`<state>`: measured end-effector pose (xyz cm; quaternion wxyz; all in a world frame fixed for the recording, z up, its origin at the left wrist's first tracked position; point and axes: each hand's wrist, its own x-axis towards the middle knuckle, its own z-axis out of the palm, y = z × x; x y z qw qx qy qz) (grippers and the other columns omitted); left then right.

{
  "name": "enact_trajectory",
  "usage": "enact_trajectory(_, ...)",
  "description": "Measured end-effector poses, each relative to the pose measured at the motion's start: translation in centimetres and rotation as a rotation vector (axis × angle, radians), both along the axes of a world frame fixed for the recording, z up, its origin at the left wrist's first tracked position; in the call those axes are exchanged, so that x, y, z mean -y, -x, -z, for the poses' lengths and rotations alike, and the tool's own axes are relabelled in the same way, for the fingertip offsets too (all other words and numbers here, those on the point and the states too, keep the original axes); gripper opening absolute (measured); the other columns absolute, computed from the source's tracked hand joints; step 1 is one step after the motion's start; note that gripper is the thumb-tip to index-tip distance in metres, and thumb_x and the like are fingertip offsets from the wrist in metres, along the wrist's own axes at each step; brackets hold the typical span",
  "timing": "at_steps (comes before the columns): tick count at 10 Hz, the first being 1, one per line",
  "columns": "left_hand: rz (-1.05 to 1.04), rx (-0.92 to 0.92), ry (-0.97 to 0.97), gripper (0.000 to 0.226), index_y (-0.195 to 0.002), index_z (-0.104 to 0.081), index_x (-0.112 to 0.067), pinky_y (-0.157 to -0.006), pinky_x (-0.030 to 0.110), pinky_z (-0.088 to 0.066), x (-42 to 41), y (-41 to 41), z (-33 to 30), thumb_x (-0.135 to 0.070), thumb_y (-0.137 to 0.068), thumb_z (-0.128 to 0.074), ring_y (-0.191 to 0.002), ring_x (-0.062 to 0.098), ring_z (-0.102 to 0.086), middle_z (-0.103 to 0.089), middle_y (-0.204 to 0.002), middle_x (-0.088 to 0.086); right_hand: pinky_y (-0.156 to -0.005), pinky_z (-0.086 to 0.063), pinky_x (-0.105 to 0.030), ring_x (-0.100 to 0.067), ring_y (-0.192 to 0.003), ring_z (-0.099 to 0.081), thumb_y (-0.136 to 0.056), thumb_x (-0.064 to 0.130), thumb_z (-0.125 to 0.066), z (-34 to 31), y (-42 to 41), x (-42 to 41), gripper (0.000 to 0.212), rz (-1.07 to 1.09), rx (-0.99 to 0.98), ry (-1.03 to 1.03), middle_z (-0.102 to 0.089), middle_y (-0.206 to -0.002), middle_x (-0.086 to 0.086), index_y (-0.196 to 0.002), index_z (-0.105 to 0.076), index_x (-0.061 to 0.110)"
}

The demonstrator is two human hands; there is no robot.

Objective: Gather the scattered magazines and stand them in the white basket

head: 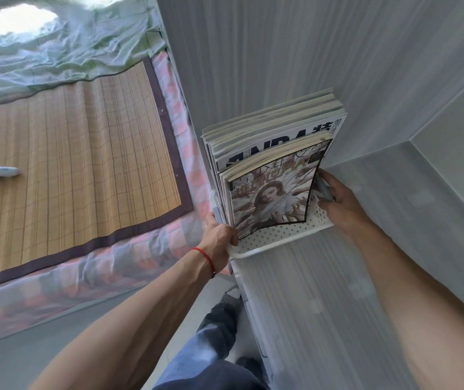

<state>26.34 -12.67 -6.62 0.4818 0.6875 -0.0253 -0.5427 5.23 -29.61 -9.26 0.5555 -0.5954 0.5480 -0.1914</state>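
Only the head cam here, so one view to go through. The magazines [274, 164] are all standing upright in the white basket [276, 235], packed front to back, with the portrait cover [270, 201] facing the person and a bigger one with bold black lettering right behind it. The basket sits on a white counter [323, 291] pushed into the corner of the wall, which probably helps keep the stack from tipping backwards. The left hand [219, 235] has its fingers curled tight around the basket's near-left corner, looks like it's steadying or nudging the whole thing. The right hand [337, 198] is at the right edge of the stack, fingers loosely bent against the magazine edges and basket wall, likely squaring them up; it's a bit blurred, so whether it's actually pinching anything is hard to say. Over on the bed, the bamboo mat [79, 153] has only a small white object [0, 172] on it, no magazines showing. The job looks basically finished.
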Motion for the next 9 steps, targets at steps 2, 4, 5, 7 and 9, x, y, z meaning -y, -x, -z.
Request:
enact_trajectory(2,0.118,0.094,-0.047,0.078,-0.141,-0.034,-0.016,-0.099,0.064,-0.051,-0.1,-0.2,-0.2,0.024,-0.075,-0.039,-0.124,0.047,-0.051,-0.051,-0.132,0.028,-0.110,-0.027,-0.028,-0.012,-0.144,-0.035,-0.101,-0.005,-0.047,0.6,0.2,0.0,0.077,-0.094,-0.107,0.097,-0.037,-0.161,0.008,-0.153,-0.031,0.049)
enact_trajectory(4,0.132,0.093,-0.065,0.078,-0.141,-0.034,-0.021,-0.103,0.069,-0.046,-0.1,-0.5,-0.4,0.021,-0.076,-0.040,-0.117,0.040,-0.053,-0.053,-0.131,0.026,-0.114,-0.023,-0.027,-0.018,-0.150,-0.031,-0.101,-0.006,-0.044,0.6,0.2,-0.1,0.080,-0.157,-0.185,0.160,-0.034,-0.164,0.007,-0.156,-0.024,0.048)
enact_trajectory(5,0.138,0.077,-0.047,0.077,-0.143,-0.034,-0.024,-0.105,0.067,-0.046,-0.4,-0.8,-0.3,0.016,-0.079,-0.048,-0.123,0.042,-0.054,-0.057,-0.131,0.019,-0.109,-0.031,-0.026,-0.021,-0.144,-0.042,-0.103,0.001,-0.048,0.3,0.3,-0.8,0.075,-0.115,-0.224,0.217,-0.042,-0.159,0.002,-0.158,-0.025,0.046)
enact_trajectory(7,0.255,0.442,0.101,0.072,-0.139,-0.036,-0.030,-0.090,0.020,-0.051,-2.6,-1.6,0.5,-0.016,-0.083,-0.080,-0.109,0.007,-0.056,-0.052,-0.122,-0.011,-0.099,-0.041,-0.026,-0.024,-0.126,-0.059,-0.101,0.016,-0.063,-0.4,2.1,-2.5,0.053,0.032,-0.210,0.265,-0.059,-0.142,-0.006,-0.151,-0.047,0.020)
enact_trajectory(9,0.228,0.803,0.109,0.061,-0.145,-0.041,-0.016,-0.107,0.046,-0.051,-5.9,-2.8,-1.4,-0.009,-0.091,-0.068,-0.126,0.025,-0.054,-0.053,-0.139,0.010,-0.096,-0.044,-0.025,-0.021,-0.120,-0.062,-0.100,0.012,-0.059,-2.3,3.1,-4.2,0.043,0.091,-0.183,0.432,-0.062,-0.140,-0.001,-0.142,-0.056,0.018)
